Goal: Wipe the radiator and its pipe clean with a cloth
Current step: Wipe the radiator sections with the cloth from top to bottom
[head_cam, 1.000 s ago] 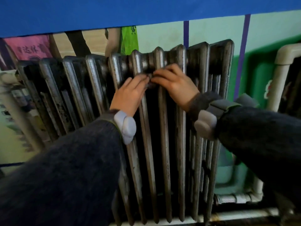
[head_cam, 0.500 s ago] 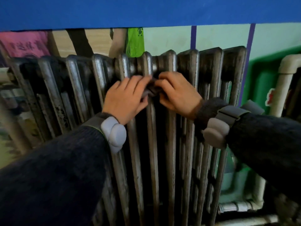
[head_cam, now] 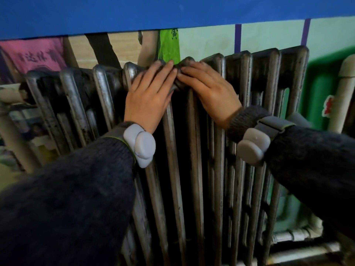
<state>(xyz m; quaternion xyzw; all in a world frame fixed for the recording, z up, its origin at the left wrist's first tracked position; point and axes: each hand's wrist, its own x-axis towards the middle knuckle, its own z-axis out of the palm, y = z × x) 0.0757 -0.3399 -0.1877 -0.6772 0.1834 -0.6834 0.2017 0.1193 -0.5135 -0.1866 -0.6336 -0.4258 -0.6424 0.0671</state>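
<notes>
A dark cast-iron radiator with several upright fins fills the view. A dark grey cloth is bunched over the top of one middle fin. My left hand lies on the cloth's left side, fingers pointing up and right, and holds it. My right hand covers the cloth's right side, fingers curved over it, gripping it. The fingertips of both hands meet over the cloth, and most of it is hidden under them. A pale pipe rises at the far right.
A blue ledge overhangs the radiator. A green strip and a pink cloth hang behind it. White pipes run along the floor at the lower right. Another pale pipe stands at the left.
Both hands have slid up the fin with the cloth, from just below the radiator's top to its top edge. The view has shifted a little.
</notes>
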